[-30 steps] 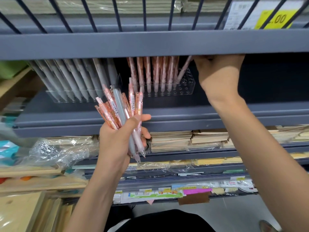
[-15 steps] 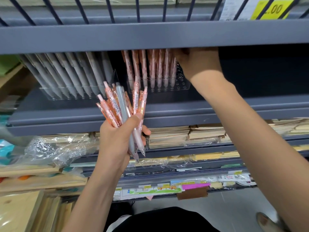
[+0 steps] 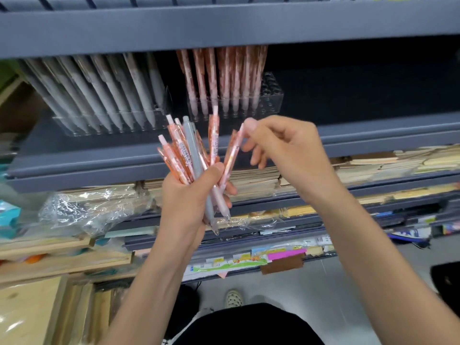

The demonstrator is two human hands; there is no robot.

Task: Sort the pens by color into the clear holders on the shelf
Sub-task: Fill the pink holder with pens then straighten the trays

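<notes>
Left hand [image 3: 189,195] clasps the pen bundle [image 3: 191,158] below the pink-pen holder [image 3: 271,100]; right hand [image 3: 286,148] pinches one pink pen [image 3: 232,155] by its top. Draw it straight up — clear of its neighbours — before lifting toward that holder.

Bunch of pens [image 3: 189,158] at frame centre: mostly orange-patterned, one grey, fanned upward, tips down. One orange pen [image 3: 232,153] splayed right, top end pinched. Left clear holder [image 3: 109,125], upper left: grey pens, slanted. Right clear holder [image 3: 270,100], upper centre: orange pens upright, right-hand holes vacant.
</notes>
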